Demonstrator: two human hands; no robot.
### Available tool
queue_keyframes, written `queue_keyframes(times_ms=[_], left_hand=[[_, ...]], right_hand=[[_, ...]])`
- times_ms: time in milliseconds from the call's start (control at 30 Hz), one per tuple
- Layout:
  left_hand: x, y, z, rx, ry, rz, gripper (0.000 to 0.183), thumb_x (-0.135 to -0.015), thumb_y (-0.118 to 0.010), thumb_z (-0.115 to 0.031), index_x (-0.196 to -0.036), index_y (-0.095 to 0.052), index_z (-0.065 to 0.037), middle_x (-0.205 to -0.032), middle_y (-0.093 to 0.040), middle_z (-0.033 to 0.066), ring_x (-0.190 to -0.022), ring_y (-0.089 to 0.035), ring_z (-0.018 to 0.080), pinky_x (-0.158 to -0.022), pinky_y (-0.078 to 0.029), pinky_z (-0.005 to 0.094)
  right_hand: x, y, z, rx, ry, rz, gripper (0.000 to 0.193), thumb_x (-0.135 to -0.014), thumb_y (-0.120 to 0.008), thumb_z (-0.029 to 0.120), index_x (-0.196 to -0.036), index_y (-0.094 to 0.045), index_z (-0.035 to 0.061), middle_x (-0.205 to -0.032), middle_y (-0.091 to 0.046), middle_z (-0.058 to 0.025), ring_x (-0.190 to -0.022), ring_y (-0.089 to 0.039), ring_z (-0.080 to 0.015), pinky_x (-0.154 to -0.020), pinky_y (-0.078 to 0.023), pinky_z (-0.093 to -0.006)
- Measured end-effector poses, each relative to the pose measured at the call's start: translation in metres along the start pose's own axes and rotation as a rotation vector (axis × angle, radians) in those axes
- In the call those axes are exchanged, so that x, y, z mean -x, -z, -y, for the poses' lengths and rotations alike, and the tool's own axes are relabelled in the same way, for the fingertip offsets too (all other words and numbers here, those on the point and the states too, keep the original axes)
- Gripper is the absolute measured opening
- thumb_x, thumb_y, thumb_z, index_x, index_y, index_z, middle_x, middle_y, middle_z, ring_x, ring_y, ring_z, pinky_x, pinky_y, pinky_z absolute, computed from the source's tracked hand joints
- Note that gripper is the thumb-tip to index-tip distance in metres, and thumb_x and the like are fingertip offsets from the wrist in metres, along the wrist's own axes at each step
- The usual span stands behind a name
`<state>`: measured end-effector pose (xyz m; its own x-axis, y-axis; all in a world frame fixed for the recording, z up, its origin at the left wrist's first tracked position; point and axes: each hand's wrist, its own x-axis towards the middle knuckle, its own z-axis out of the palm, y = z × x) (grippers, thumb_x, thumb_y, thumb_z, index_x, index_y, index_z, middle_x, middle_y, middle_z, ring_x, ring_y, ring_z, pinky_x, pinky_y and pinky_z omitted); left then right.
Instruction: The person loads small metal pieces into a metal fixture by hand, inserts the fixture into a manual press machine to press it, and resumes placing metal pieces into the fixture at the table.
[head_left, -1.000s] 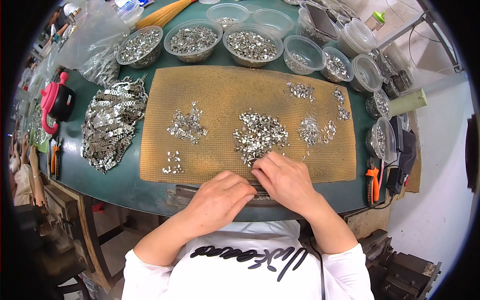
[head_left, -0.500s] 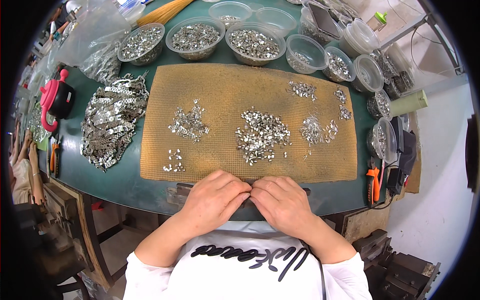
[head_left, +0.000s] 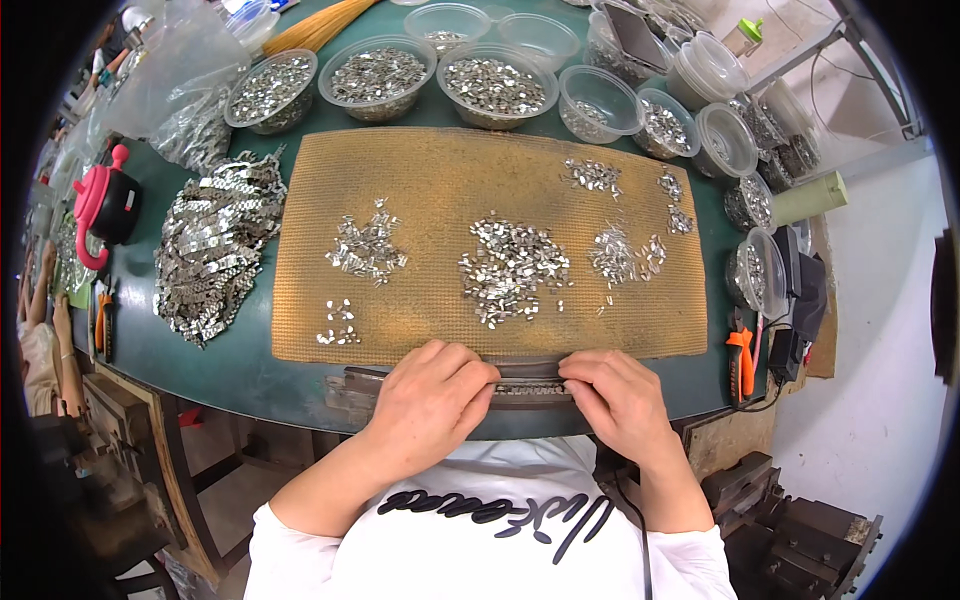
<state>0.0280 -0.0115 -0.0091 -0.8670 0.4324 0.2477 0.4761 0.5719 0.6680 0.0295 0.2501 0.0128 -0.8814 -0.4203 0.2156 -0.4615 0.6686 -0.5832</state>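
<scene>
A short metal link strip [head_left: 530, 389] lies along a dark metal bar fixture [head_left: 532, 402] at the table's front edge. My left hand [head_left: 432, 395] is closed over the left part of the fixture, thumb and fingers at one end of the strip. My right hand [head_left: 622, 398] is closed too, thumb and forefinger pinching at the other end. Both hands hide the strip's ends. Just beyond lies a tan textured mat [head_left: 420, 320] bearing a large heap of small silvery links [head_left: 512, 268] and a looser pile of metal pieces [head_left: 366, 245] to its left.
Finished-looking linked metal bands [head_left: 220, 245] lie heaped left of the mat. Clear plastic bowls [head_left: 498, 85] of metal pieces line the back and right. Orange-handled pliers [head_left: 740, 360] lie at right, a pink-and-black pot-shaped container [head_left: 108, 205] at left. Another person's arm [head_left: 64, 330] shows far left.
My hands were together at the fixture's middle. They have since moved apart, the right one farther right, uncovering the link strip between them. The view has shifted slightly.
</scene>
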Motion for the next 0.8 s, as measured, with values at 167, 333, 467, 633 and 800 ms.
queue_keyframes(times_ms=[167,333,467,633,800], left_hand=[[-0.001,0.0,0.001,0.005,0.007,-0.011,0.013,-0.089,-0.077,-0.009,-0.1,-0.072,-0.008,-0.095,-0.066,0.0061,-0.09,-0.065,0.029,-0.08,-0.055,0.0411],[-0.001,-0.002,0.0,0.022,0.019,-0.035,0.012,-0.086,-0.078,-0.005,-0.097,-0.074,-0.007,-0.093,-0.069,0.0066,-0.087,-0.066,0.0288,-0.076,-0.054,0.0407],[-0.001,-0.002,0.001,0.027,0.023,-0.033,0.012,-0.086,-0.078,-0.005,-0.097,-0.074,-0.007,-0.093,-0.069,0.0068,-0.087,-0.067,0.0288,-0.075,-0.054,0.0407],[-0.001,-0.003,0.002,0.025,0.013,-0.035,0.012,-0.086,-0.078,-0.006,-0.097,-0.073,-0.007,-0.093,-0.069,0.007,-0.087,-0.067,0.029,-0.074,-0.054,0.0407],[0.0,-0.002,0.003,0.03,0.019,-0.024,0.012,-0.086,-0.078,-0.006,-0.097,-0.073,-0.008,-0.093,-0.07,0.007,-0.087,-0.067,0.0292,-0.074,-0.054,0.0407]], right_hand=[[0.01,-0.003,-0.002,0.024,0.053,-0.01,0.02,-0.084,-0.082,0.004,-0.103,-0.076,0.0055,-0.107,-0.075,-0.0082,-0.101,-0.073,-0.0282,-0.086,-0.059,-0.0402],[0.012,-0.014,-0.001,0.125,0.109,-0.068,0.021,-0.082,-0.082,0.004,-0.102,-0.074,0.0056,-0.107,-0.073,-0.007,-0.102,-0.071,-0.0274,-0.087,-0.057,-0.0394],[0.013,-0.02,0.0,0.123,0.096,-0.114,0.022,-0.082,-0.083,0.004,-0.101,-0.073,0.0052,-0.106,-0.072,-0.0074,-0.101,-0.07,-0.0276,-0.087,-0.056,-0.0399],[0.015,-0.017,-0.003,0.066,0.071,-0.074,0.022,-0.083,-0.082,0.004,-0.103,-0.074,0.0049,-0.107,-0.073,-0.0076,-0.103,-0.071,-0.0286,-0.089,-0.056,-0.0408],[0.018,-0.007,-0.009,-0.04,-0.002,-0.033,0.022,-0.084,-0.082,0.003,-0.105,-0.075,0.0037,-0.109,-0.075,-0.0095,-0.107,-0.073,-0.0303,-0.091,-0.058,-0.041]])
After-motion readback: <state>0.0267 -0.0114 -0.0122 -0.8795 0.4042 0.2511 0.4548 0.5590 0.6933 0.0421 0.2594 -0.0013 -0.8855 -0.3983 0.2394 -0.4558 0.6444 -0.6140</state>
